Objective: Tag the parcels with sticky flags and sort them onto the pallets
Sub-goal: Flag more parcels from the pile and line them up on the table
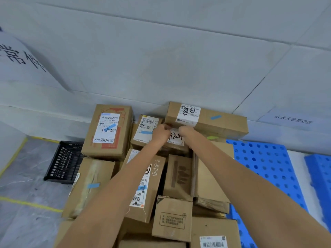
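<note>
Grey block wall behind, taped grey floor at left, cardboard parcels heaped against the wall base. Both hands meet at the back of the heap over a small parcel with a white label and black handwriting. Left hand has fingers curled together at the label's upper left corner; right hand is closed just beside it, touching the same label edge. Whether a sticky flag is pinched between them — cannot tell, the fingertips are blurred and too small. Both bare forearms stretch over the pile and hide much of the middle boxes.

Outward: a long box sits against the wall just behind the hands, with a white label and a blue flag on top. Left of the hands a small labelled box carries a blue strip, and further left a tall box has a printed label with a blue flag across it. A taped box at front left also has a blue flag. A green flag shows just right of the right wrist. Black plastic crate sits on the floor left of the heap, partly hidden by boxes — contents not visible. Blue perforated pallet lies right of the pile. Paper signs hang on the wall.
</note>
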A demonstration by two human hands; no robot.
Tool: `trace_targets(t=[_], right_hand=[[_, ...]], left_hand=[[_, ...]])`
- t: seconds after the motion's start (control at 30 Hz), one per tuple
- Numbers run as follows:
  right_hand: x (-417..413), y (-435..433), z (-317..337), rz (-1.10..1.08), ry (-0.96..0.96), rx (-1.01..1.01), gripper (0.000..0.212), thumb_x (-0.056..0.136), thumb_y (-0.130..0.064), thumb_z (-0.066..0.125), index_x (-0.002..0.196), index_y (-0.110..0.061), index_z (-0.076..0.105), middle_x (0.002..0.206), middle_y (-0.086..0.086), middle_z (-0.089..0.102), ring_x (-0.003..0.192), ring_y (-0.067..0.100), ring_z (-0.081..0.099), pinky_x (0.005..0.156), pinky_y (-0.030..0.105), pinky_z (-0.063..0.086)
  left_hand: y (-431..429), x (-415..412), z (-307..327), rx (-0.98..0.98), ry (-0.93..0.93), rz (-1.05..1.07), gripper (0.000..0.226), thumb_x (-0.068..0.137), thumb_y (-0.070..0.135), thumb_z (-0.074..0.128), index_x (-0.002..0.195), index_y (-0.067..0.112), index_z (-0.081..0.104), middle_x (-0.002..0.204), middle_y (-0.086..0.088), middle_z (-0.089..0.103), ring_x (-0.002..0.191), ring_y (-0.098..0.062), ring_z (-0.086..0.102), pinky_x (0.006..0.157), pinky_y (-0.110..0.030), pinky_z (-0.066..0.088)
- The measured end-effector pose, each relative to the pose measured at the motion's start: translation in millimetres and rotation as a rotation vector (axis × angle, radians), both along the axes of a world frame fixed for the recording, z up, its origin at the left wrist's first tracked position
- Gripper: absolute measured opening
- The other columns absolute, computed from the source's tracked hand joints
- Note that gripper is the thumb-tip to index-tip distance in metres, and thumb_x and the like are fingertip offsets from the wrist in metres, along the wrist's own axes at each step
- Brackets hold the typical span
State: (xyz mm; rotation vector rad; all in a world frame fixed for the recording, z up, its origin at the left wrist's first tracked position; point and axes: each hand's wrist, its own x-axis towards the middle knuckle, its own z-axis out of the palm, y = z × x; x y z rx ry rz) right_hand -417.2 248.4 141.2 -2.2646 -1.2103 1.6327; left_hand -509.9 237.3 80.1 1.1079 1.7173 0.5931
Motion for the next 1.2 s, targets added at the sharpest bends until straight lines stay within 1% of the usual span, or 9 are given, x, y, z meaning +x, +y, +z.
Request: trace_targets(t=[0.17,0.27,0.37,0.5,0.63,0.77,0.97,1.07,1.2], right_hand=[[3,-5,27,-0.165,0.073,0.021,0.028,0.096,-0.003,0.033,0.069,-0.009,0.034,0.077,0.007,0.041,0.072,0.018,0.043,0.075,0.030,0.040],[3,-10,43,-0.203,0.093,0.017,0.011,0.096,-0.003,0.035,0.098,-0.005,0.045,0.086,0.010,0.050,0.098,0.026,0.051,0.096,0.040,0.041],[6,-14,53,-0.192,0.119,0.013,0.030,0.095,-0.004,0.036,0.124,-0.004,0.043,0.125,0.014,0.053,0.121,0.030,0.047,0.100,0.043,0.036],[10,-32,65,-0.300,0.217,0.027,0.012,0.095,-0.003,0.035,0.097,-0.008,0.045,0.078,0.008,0.051,0.078,0.022,0.057,0.093,0.040,0.044],[12,-52,64,-0.355,0.419,0.078,0.020,0.090,0.008,0.035,0.088,-0.006,0.050,0.075,0.010,0.054,0.059,0.020,0.050,0.050,0.031,0.048],[18,-85,71,-0.304,0.523,0.173,0.027,0.086,0.017,0.039,0.090,-0.005,0.055,0.087,0.015,0.060,0.073,0.026,0.056,0.057,0.035,0.047],[60,-153,87,-0.088,0.506,0.418,0.034,0.083,0.015,0.042,0.100,-0.012,0.054,0.112,0.018,0.060,0.093,0.033,0.058,0.062,0.035,0.050],[101,-183,101,-0.006,0.540,0.550,0.029,0.087,0.008,0.046,0.094,-0.016,0.059,0.105,0.009,0.064,0.100,0.032,0.062,0.086,0.045,0.052],[173,-215,115,0.111,0.488,0.619,0.044,0.084,0.011,0.047,0.116,-0.014,0.061,0.109,0.006,0.063,0.095,0.023,0.063,0.084,0.039,0.055]], left_hand=[[8,-10,22,0.043,0.100,-0.062,0.031,0.096,0.007,0.042,0.109,0.011,0.069,0.126,-0.005,0.061,0.116,-0.022,0.054,0.093,-0.026,0.039],[9,-15,38,0.066,0.108,-0.078,0.032,0.094,0.006,0.042,0.099,0.014,0.072,0.120,-0.006,0.064,0.097,-0.018,0.059,0.075,-0.019,0.048],[4,-19,55,0.058,0.079,-0.044,0.031,0.093,0.006,0.042,0.094,0.016,0.071,0.118,-0.007,0.061,0.080,-0.016,0.056,0.061,-0.027,0.057],[-9,-23,79,0.089,0.050,0.026,0.028,0.094,0.006,0.042,0.105,0.012,0.067,0.122,-0.002,0.056,0.090,-0.020,0.059,0.050,-0.022,0.055],[-32,-28,107,0.150,0.081,0.151,0.011,0.092,0.014,0.049,0.100,0.017,0.057,0.103,0.000,0.059,0.097,-0.021,0.059,0.083,-0.037,0.054],[-76,-30,125,0.185,0.081,0.262,0.011,0.090,0.022,0.054,0.101,0.019,0.054,0.094,0.006,0.058,0.077,-0.011,0.058,0.072,-0.032,0.052],[-170,4,145,0.322,-0.053,0.425,0.029,0.085,0.003,0.063,0.110,0.015,0.053,0.119,-0.005,0.058,0.107,-0.016,0.056,0.090,-0.031,0.049],[-213,42,157,0.379,-0.119,0.462,0.042,0.081,-0.008,0.062,0.116,0.013,0.053,0.124,-0.008,0.056,0.115,-0.020,0.055,0.077,-0.026,0.052],[-255,111,170,0.466,-0.148,0.423,0.044,0.081,-0.010,0.062,0.115,0.016,0.055,0.127,-0.008,0.056,0.109,-0.024,0.060,0.080,-0.036,0.056]])
